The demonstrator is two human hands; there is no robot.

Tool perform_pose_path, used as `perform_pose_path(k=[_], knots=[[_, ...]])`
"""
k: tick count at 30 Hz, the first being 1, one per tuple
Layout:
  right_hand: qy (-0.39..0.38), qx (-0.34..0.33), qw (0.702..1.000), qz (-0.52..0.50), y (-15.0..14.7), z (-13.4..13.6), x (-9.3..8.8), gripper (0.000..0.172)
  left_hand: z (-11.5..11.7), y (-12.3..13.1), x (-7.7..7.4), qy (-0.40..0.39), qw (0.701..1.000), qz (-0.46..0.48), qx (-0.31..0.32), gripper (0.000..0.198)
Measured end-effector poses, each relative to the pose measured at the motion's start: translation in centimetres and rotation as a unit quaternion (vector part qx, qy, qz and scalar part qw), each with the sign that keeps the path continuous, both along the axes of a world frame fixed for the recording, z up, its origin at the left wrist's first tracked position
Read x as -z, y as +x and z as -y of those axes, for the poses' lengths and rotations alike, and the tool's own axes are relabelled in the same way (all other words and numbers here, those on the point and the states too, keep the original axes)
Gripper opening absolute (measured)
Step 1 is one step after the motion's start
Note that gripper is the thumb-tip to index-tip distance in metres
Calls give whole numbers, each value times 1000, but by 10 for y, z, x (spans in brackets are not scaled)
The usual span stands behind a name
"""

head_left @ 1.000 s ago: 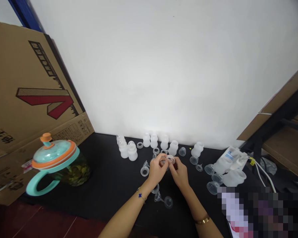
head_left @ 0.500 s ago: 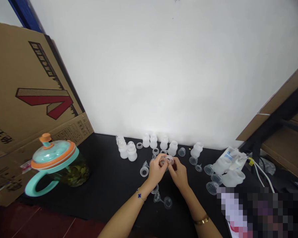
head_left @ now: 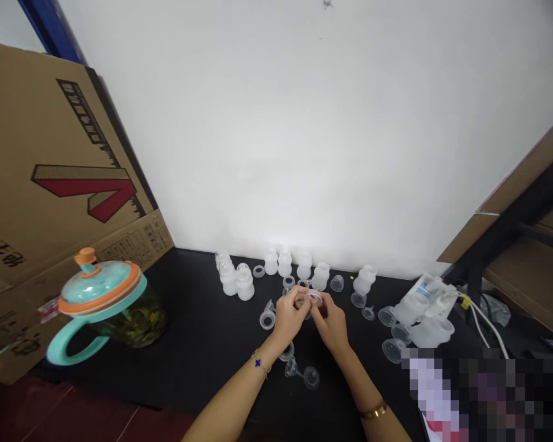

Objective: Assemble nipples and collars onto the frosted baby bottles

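Both hands meet over the middle of the black table, fingertips pinching one small whitish bottle ring point(head_left: 314, 298). My left hand point(head_left: 289, 313) grips its left edge, and my right hand point(head_left: 332, 322) holds the right side. Fingers hide part of it, so I cannot tell whether a nipple sits inside. Just behind the hands stands an open white baby bottle point(head_left: 321, 276). Left of my left hand lies another collar ring point(head_left: 267, 318) with a clear nipple beside it. Nearer to me, below the hands, are a clear nipple point(head_left: 292, 367) and a clear round piece point(head_left: 311, 377).
Several white bottles line the wall; capped bottles point(head_left: 244, 282) stand at left. Clear domed caps point(head_left: 394, 350) and a box with bottles point(head_left: 431, 307) are at right. A teal-handled tea jug point(head_left: 105, 301) stands far left by a cardboard box point(head_left: 50, 153). White cables point(head_left: 488, 328) hang at right.
Both hands stay in nearly the same place, still holding the ring between their fingertips. The view has shifted very slightly; the things on the table have not moved.
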State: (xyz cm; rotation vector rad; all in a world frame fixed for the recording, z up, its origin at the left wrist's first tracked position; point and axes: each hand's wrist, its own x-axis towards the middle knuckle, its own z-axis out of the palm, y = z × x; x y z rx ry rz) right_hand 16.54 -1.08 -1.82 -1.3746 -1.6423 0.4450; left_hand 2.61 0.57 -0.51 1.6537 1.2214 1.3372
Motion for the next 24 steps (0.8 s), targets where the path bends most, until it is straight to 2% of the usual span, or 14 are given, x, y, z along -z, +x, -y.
perform_pose_path(k=[9,16,24], knots=[[0,2,1000,-3,-1,0,0,29,0,0,1,2,1000,6,0,19],[18,46,998,-45,-5,-2,4,40,1,1,1,-2,999,28,18,24],[17,51,997,-48,-5,-4,11,38,0,2,2,1,1000,-5,4,12]])
